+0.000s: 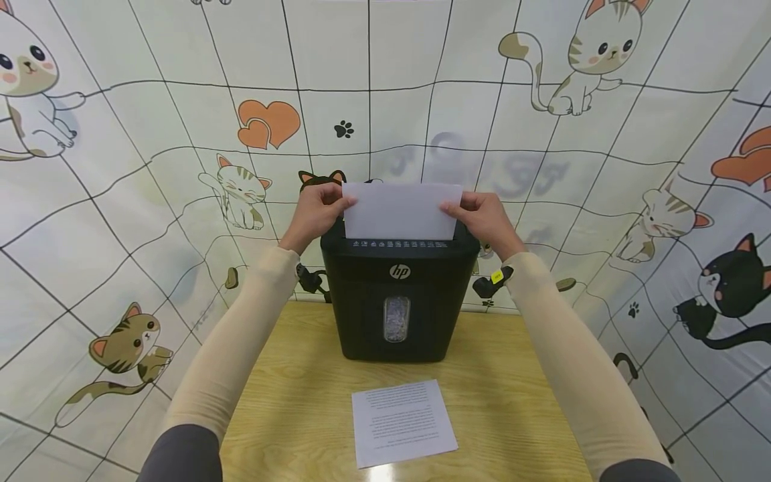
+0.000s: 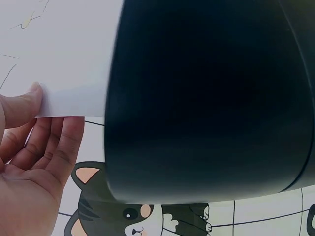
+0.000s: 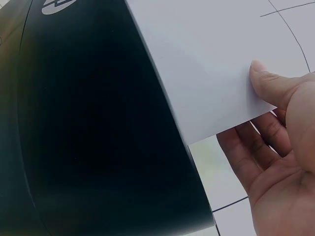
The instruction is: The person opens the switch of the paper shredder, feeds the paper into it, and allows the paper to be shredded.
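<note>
A white sheet of paper (image 1: 400,211) stands upright at the top of a black HP paper shredder (image 1: 361,301), its lower edge hidden behind the front rim. My left hand (image 1: 319,211) pinches the sheet's left edge, thumb in front and fingers behind. On the opposite edge my right hand (image 1: 484,217) pinches it the same way. Both wrist views show the paper (image 2: 74,59) between thumb and fingers, beside the dark shredder body (image 3: 98,123). Through the shredder's small front window (image 1: 396,320), pale shreds are visible.
A printed sheet (image 1: 403,425) lies on the wooden table (image 1: 289,402) in front of the shredder. Black plugs (image 1: 492,282) or cable ends stick out on both sides of it. A cat-patterned cloth (image 1: 397,120) hangs close behind.
</note>
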Motion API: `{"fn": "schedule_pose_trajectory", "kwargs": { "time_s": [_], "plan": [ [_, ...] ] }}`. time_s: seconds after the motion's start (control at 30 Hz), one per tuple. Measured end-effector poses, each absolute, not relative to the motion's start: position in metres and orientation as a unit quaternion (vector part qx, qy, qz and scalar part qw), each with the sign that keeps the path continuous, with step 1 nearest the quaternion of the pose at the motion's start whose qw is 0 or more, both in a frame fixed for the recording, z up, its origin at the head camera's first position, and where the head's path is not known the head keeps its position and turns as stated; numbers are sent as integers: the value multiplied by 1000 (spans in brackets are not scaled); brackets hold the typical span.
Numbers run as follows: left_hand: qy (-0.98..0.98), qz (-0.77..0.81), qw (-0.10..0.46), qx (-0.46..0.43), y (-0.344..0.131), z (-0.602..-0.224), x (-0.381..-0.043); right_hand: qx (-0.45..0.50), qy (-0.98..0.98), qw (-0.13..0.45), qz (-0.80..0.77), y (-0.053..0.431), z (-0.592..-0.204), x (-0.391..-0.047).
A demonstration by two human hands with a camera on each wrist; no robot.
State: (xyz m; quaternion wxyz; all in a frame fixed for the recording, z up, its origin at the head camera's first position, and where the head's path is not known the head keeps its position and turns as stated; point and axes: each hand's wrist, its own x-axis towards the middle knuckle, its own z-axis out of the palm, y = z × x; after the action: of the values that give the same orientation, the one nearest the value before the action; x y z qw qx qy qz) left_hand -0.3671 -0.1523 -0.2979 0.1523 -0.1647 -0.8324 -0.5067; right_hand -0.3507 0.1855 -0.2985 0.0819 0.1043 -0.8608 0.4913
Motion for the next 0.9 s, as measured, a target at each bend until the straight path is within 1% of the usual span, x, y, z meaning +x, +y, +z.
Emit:
{"fn": "schedule_pose_trajectory", "kwargs": {
  "time_s": [0.43,0.9],
  "plan": [
    [-835,-500,159,-163,-156,-302,-365,114,-862,85,487,184,-303,-350],
    [-836,-496,158,-173,-153,-301,-362,104,-869,88,475,185,-301,-347]
  ]
}}
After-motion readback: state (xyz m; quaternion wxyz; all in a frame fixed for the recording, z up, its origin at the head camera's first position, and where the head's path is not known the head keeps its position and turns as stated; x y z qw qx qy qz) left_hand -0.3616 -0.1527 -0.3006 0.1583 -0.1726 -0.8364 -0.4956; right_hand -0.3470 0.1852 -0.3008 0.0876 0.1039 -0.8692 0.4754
